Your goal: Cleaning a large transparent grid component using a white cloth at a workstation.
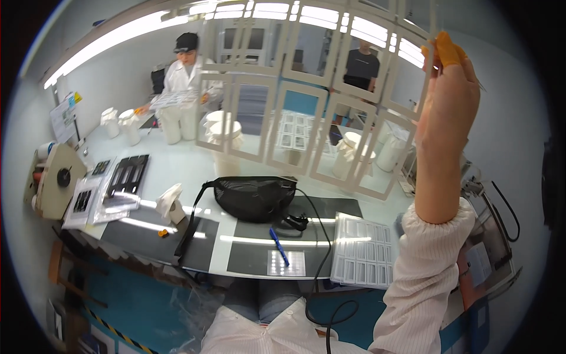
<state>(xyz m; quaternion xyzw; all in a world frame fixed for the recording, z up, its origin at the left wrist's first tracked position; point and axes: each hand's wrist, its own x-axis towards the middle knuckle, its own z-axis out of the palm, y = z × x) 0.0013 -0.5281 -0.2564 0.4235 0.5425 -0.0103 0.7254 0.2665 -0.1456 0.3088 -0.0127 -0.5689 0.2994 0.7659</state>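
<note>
Frame sheet (306, 94), a clear panel of rectangular windows, is held up in front of the camera, above the table (177, 171). Right hand (451, 100) grips its right edge, raised, fingertips in orange cots (443, 48) pinched on the sheet. Left hand is out of view. On the table below: black mesh bag (254, 197), blue pen (279, 246), a stack of tray sheets (362, 256). White jars (171, 121) stand further back, beside a seated person (186, 71) in a white coat
</note>
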